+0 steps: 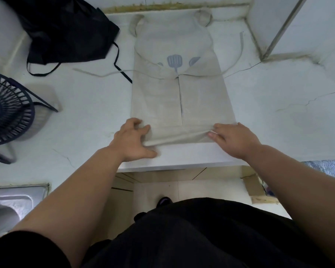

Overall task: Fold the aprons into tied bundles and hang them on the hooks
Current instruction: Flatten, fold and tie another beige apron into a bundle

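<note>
A beige apron [182, 93] with a blue spatula print lies flat on the white counter [89, 105], its two sides folded inward to meet at a centre seam. Its thin ties trail out to the left and right. The near hem is turned up into a narrow fold. My left hand [132, 139] pinches the left end of that fold, thumb underneath. My right hand [234, 137] grips the right end, fingers on top. A black apron [66, 29] lies crumpled at the far left, its black straps reaching toward the beige one.
A dark desk fan [6, 111] stands at the left edge of the counter. A steel sink [10, 202] sits at the lower left. A white partition wall [298, 24] rises at the far right. The counter's front edge is just under my hands.
</note>
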